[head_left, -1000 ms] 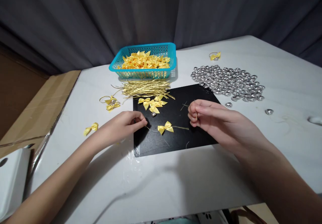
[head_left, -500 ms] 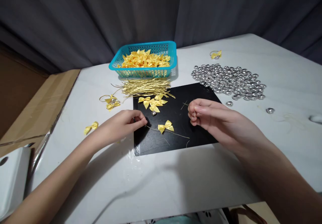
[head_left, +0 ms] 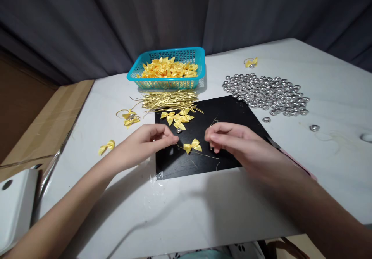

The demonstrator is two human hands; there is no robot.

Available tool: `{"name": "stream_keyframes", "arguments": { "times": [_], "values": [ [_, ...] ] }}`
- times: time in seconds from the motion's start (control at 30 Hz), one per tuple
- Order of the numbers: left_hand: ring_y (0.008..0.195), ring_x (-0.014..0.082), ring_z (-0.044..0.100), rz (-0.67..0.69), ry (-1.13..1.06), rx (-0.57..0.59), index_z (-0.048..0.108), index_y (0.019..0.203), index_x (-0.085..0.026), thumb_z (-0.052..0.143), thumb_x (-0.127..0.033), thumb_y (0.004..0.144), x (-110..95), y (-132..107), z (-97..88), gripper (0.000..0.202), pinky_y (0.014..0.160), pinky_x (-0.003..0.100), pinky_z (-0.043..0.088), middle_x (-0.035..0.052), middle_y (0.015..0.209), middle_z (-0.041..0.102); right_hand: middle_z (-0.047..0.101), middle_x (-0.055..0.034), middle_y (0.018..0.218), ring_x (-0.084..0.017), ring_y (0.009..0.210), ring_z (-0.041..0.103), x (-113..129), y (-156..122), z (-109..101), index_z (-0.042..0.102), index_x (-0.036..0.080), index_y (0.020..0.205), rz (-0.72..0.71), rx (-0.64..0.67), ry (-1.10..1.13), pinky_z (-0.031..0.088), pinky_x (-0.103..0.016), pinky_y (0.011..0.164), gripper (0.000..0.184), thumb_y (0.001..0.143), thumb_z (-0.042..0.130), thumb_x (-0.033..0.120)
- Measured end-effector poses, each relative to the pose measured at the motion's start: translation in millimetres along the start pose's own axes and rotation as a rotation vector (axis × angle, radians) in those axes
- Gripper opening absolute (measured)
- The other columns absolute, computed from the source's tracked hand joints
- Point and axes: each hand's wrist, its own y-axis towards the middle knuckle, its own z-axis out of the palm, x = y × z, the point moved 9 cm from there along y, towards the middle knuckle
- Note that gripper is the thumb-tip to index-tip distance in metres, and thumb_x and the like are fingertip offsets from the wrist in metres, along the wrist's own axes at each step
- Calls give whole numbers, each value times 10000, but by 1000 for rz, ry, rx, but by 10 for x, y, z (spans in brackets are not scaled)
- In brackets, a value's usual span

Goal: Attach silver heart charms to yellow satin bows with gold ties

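My left hand pinches one end of a thin gold cord between thumb and fingers. The cord trails right across a black mat, passing just below a yellow ribbon bow. My right hand is closed in a pinch on a short, thin, pale strip that points downward; its exact kind is too small to tell. Between and beyond the hands lie several more yellow bows and a silver heart bead. A bundle of gold cords rests at the mat's far edge.
A blue basket of yellow bows stands at the back. Silver heart beads spread at the right. A pink-handled tool lies partly under my right forearm. Finished-looking bow pieces lie left; a white box sits at the left edge.
My right hand has moved left, closer to the bow, uncovering the pink-handled tool. My left hand has shifted slightly right with the cord end still pinched.
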Motion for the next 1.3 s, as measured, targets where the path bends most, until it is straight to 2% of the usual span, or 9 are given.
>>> {"name": "stream_keyframes", "arguments": {
  "times": [0.07, 0.2, 0.33, 0.43, 0.67, 0.8, 0.93, 1.17, 1.3],
  "values": [
    [595, 108, 417, 8, -56, -4, 563, 698, -173, 589, -442, 817, -44, -19, 27, 295, 546, 233, 313, -36, 634, 477, 634, -29, 816, -98, 581, 456, -72, 3, 87, 655, 180, 749, 23, 47, -25, 367, -267, 571, 168, 732, 690, 344],
    [615, 110, 456, 31, -94, -30, 583, 715, -173, 580, -428, 825, -96, -43, 48, 277, 566, 231, 340, -27, 655, 531, 462, 65, 437, -98, 489, 400, -186, -32, 318, 623, 200, 771, 68, 227, -6, 369, -269, 612, 155, 828, 621, 344],
    [607, 112, 452, 36, -46, -69, 580, 716, -172, 584, -442, 823, -79, -46, -5, 291, 559, 235, 338, -25, 649, 526, 629, 26, 668, -50, 441, 326, -204, -77, 464, 594, 188, 780, 92, 366, 78, 305, -232, 493, 163, 838, 617, 338],
    [583, 108, 421, 30, 39, -77, 585, 706, -172, 577, -463, 824, -59, -40, -68, 314, 533, 233, 316, -29, 628, 497, 663, -11, 801, -33, 432, 323, -192, -52, 397, 594, 170, 783, 96, 319, 87, 260, -225, 444, 173, 815, 641, 333],
    [550, 99, 405, 24, 110, -44, 594, 680, -179, 604, -445, 796, -65, -56, -235, 290, 500, 215, 311, -39, 591, 479, 604, 18, 668, -42, 449, 344, -93, -8, 70, 628, 164, 759, 70, 172, -34, 261, -233, 458, 157, 797, 662, 312],
    [574, 95, 409, 9, 76, -150, 603, 702, -176, 583, -421, 811, -56, -75, -408, 269, 529, 207, 335, -36, 618, 478, 503, 51, 533, -52, 433, 327, -34, -5, -56, 639, 167, 724, 81, 129, -97, 245, -240, 448, 177, 760, 692, 332],
    [601, 87, 447, 11, -146, -265, 619, 751, -157, 573, -388, 826, -26, -57, -463, 247, 537, 200, 360, -7, 746, 588, 575, 18, 614, -45, 430, 336, -50, 19, -56, 642, 164, 690, 102, 119, -149, 228, -241, 434, 243, 706, 732, 389],
    [593, 74, 516, 64, -747, -184, 582, 731, -148, 602, -309, 836, -18, 10, -212, 193, 541, 190, 411, 22, 829, 682, 646, -24, 703, -45, 426, 379, -234, 33, 107, 635, 163, 714, 173, 212, -228, 255, -227, 416, 246, 725, 712, 397],
    [508, 49, 482, 62, -992, -166, 546, 673, -160, 615, -275, 812, 1, 16, -96, 193, 487, 163, 410, -26, 696, 633, 637, -17, 688, -46, 434, 386, -278, 14, 177, 629, 159, 702, 215, 260, -254, 272, -206, 403, 269, 685, 739, 404]
  ]
}}
